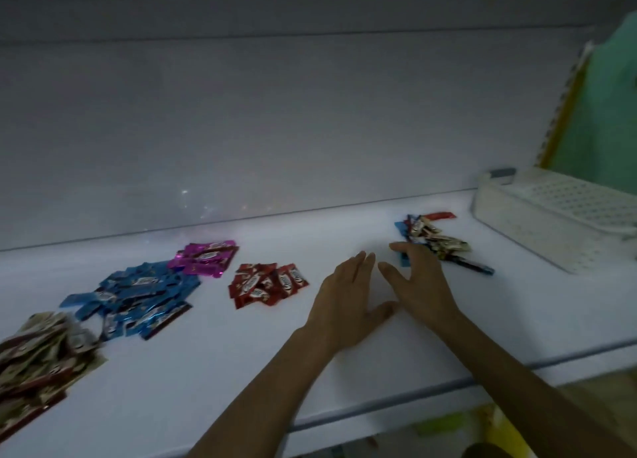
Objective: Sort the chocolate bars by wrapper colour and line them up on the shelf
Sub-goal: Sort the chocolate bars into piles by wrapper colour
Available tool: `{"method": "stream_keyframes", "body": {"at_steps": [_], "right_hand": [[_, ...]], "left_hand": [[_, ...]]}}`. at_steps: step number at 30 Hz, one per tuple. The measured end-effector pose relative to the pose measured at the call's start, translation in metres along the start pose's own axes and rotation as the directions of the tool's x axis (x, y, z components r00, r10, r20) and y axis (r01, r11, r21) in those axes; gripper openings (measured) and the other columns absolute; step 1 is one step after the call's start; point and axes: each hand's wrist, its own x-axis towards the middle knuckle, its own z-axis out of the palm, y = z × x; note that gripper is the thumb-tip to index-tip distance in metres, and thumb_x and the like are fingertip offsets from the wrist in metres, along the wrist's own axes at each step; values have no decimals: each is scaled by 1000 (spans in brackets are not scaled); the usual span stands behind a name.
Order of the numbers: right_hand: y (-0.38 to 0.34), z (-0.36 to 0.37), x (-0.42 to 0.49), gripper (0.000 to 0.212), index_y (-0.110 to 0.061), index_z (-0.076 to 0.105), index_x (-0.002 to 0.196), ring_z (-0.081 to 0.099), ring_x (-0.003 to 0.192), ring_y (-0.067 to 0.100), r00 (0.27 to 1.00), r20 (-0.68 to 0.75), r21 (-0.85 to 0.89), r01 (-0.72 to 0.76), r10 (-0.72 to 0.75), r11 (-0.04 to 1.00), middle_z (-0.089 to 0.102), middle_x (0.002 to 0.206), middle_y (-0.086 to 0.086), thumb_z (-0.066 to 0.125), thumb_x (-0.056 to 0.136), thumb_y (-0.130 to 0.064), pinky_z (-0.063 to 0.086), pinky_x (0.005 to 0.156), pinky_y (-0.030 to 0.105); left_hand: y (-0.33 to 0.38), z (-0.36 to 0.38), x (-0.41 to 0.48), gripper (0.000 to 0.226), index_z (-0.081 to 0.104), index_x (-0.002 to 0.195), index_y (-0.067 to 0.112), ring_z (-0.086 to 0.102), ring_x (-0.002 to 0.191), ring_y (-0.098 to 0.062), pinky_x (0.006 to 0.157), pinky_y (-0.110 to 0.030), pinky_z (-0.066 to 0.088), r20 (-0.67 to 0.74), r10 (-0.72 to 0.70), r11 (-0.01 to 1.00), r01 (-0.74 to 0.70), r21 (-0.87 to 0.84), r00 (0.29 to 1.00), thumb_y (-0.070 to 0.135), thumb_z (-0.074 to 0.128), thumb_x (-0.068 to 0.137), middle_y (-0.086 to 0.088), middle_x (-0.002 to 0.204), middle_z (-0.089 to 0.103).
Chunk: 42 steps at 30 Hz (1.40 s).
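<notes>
on the flat white shelf board (pixel 241 371), small foil-wrapped chocolate bars are kept in four heaps by colour. a gold-and-brown heap (pixel 38 357) is found at the far left edge and a shiny blue heap (pixel 138 295) beside it. a small magenta heap (pixel 206 257) is set just behind the blue one, and a red heap (pixel 267 283) lies nearer the middle. bare board is left around the red heap, presumably so that sorted colours are not mixed again; the blue and magenta heaps almost touch.

a mixed heap of blue, red and cream wrappers (pixel 434 240) is seen at the right, near a white perforated plastic basket (pixel 537 216). it is judged to be the stock not yet sorted.

the left hand (pixel 348 299) is laid flat, palm down, on bare board between the red heap and the mixed heap, with fingers straight and nothing held. the right hand (pixel 420 281) is likewise spread and nothing is grasped. its fingertips are placed at the near edge of the mixed heap, apparently ready for a bar to be drawn out. whether a blue wrapper is touched cannot be told.

no heap is yet lined up in rows, so that step is judged still to be done.
</notes>
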Motion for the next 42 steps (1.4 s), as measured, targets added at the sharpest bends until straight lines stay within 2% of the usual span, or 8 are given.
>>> {"method": "stream_keyframes", "body": {"at_steps": [7,14,19,24,32,36,40,42], "right_hand": [[57,-57,-12,44,-13,55,125,48,116,26,993,-115,-250,-68,40,966,55,127,11,64,87,-34,36,95,30],[88,-68,24,77,-18,9,151,10,145,27,946,35,-292,-299,323,909,8,158,15,44,92,-53,10,116,38],[83,-51,75,54,-9,41,139,40,129,28,954,10,-157,-295,300,942,45,141,16,35,99,-45,30,103,33],[74,-37,77,51,-13,61,79,59,74,17,980,41,-76,-189,193,979,58,72,-4,30,99,-48,36,56,15],[56,-29,68,63,-4,69,91,67,83,20,944,274,309,-266,182,913,71,88,11,34,94,-56,51,78,30],[61,-30,73,44,-15,74,90,69,86,13,952,137,524,-305,274,795,74,89,2,43,96,-45,52,86,30],[71,-37,76,46,-4,69,92,63,87,17,952,-126,364,-217,278,906,70,93,8,39,100,-38,41,69,13],[76,-39,75,48,-1,66,94,60,85,19,963,-87,232,-231,256,945,67,90,9,36,100,-38,40,70,23]], "left_hand": [[31,42,57,84,8,154,15,12,147,-17,118,-33,15,83,-36,998,40,-50,996,59,45,92,-2,161,11],[35,56,102,102,0,154,18,3,149,-21,119,-38,9,84,-78,996,81,-31,993,72,48,82,-5,162,1],[30,63,104,125,-7,153,24,-4,149,-18,120,-40,3,78,-100,991,106,-77,992,91,39,59,-2,162,-6],[27,71,109,122,-8,153,26,-3,149,-19,120,-37,8,69,-112,989,118,-85,991,88,42,61,-3,162,-6],[27,69,116,92,35,139,28,47,127,-15,102,-33,44,-35,-164,979,158,-127,986,68,66,61,5,140,43],[28,64,113,80,45,136,26,44,132,-16,109,-36,38,4,-237,952,233,-197,972,55,77,68,2,156,23],[30,63,112,58,57,126,20,22,142,-20,113,-36,27,-45,-272,953,262,-151,961,51,70,79,-1,159,16],[30,62,111,62,52,133,24,6,147,-21,115,-39,17,-69,-280,959,275,-72,958,56,65,81,-4,162,4]]}}
